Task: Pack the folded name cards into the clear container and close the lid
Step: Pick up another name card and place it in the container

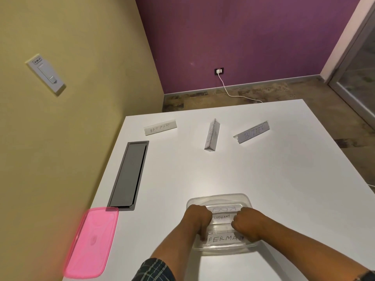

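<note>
Name cards ELEPHANT (221,217) and SUPERMAN (222,239) lie inside the clear container (220,197) at 6 o'clock; your left hand (197,218) and right hand (245,222), fingers curled, press them. Three cards wait at 12 o'clock; crushing could prevent the pink lid (91,242) at 8 o'clock closing.

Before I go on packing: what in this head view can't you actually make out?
- Card ends inside the clear container: hidden by the left hand and right hand; which card each grips is unclear.
- SUPERMAN card: first letters covered by the left hand.
- Top card in the container: writing blurred through plastic.
- Middle standing card: seen end-on, writing unreadable.
- Pink lid: blurred near the frame edge.
</note>
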A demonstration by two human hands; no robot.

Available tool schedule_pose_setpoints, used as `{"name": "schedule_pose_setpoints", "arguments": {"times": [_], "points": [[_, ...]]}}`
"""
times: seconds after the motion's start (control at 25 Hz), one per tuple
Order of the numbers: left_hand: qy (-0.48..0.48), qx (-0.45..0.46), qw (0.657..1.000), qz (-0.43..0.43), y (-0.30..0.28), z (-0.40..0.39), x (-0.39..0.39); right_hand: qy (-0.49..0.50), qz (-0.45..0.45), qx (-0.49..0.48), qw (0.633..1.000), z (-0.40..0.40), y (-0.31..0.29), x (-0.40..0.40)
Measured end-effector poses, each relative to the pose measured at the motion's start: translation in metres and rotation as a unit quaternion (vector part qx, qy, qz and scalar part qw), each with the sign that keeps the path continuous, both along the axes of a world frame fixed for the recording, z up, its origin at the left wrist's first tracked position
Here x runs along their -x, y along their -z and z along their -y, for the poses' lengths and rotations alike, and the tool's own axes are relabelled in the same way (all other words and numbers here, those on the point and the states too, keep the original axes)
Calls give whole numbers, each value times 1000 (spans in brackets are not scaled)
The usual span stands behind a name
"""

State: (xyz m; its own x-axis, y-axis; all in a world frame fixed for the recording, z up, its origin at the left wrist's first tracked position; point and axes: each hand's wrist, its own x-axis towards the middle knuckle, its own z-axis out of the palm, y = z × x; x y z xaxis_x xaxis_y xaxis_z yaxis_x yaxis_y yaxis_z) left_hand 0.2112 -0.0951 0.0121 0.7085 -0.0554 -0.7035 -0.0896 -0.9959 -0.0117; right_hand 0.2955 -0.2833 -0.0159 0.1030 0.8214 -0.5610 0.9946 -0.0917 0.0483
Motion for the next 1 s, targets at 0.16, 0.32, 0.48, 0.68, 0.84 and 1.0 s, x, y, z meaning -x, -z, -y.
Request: {"name": "schedule_pose_setpoints", "arguments": {"times": [0.16,0.32,0.48,0.68,0.84,1.0], "points": [[-80,77,992,63,-16,-12,-15,-22,-54,-63,996,-4,-9,-14],[-293,215,909,205,-26,-37,-44,-4,-61,-259,964,-10,-13,-43],[-410,269,831,264,-17,-61,-81,167,-48,-298,939,-37,-40,-89],[-500,319,759,269,13,-80,-121,364,-67,-230,900,-74,-36,-155],[-605,414,645,217,37,-77,-151,454,-114,-190,863,-99,-17,-200],[-663,468,550,197,64,-80,-188,492,-169,-178,835,-125,13,-231]]}}
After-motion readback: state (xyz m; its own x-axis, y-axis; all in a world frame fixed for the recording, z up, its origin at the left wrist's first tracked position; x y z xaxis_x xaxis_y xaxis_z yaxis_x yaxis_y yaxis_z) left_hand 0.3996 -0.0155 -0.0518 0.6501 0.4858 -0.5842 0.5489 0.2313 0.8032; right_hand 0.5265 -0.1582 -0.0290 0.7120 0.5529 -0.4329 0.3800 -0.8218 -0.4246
